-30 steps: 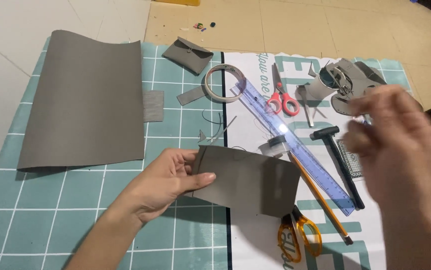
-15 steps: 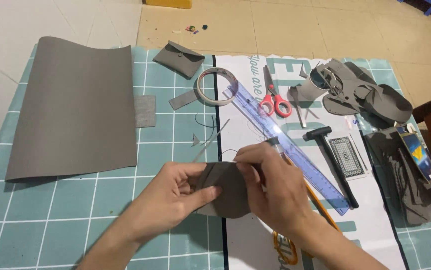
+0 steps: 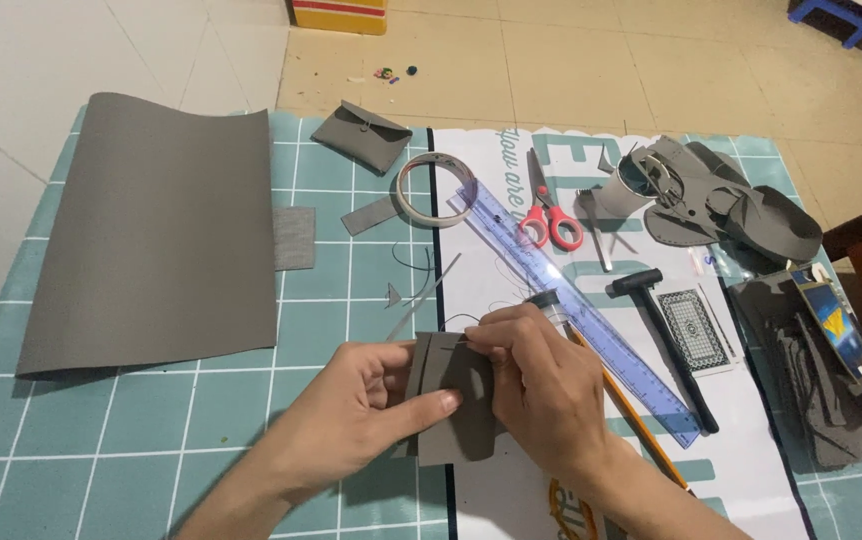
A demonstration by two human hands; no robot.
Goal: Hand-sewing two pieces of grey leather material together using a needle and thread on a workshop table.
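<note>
Near the front edge of the cutting mat (image 3: 151, 470), about mid-width: folded grey piece (image 3: 451, 395), held just above the surface.
Left hand (image 3: 356, 415): under and beside the piece, thumb laid across its face, fingers curled behind, pinching the left part.
Right hand (image 3: 541, 385): over the right part, fingertips pressed together on the upper edge near the fold; looks like pinching a fine dark thread (image 3: 451, 322), needle too small to confirm.
Piece, feel: judged light, thin, soft and bendy like faux leather; holds a crease, not fragile, matte so probably not slippery.
Piece, grip: best taken by pinching flat faces near the fold, thumb on top, fingers beneath; edges likely to flop if held by one corner only.
Left side of mat: large grey sheet (image 3: 161, 235), far end curling up, small grey swatch (image 3: 294, 238) touching its right edge.
Far edge of mat: small grey pouch (image 3: 361, 135) with flap.
Mat middle: tape ring (image 3: 435, 188), grey strip (image 3: 371, 214) beside it.
White banner (image 3: 751, 440), right of hands: blue transparent ruler (image 3: 591, 320) lying diagonally, red scissors (image 3: 548, 215) near its far end, pencil (image 3: 636, 420), black hammer (image 3: 671, 345).
Far right corner: heap of grey offcuts (image 3: 741, 200), cup among them.
</note>
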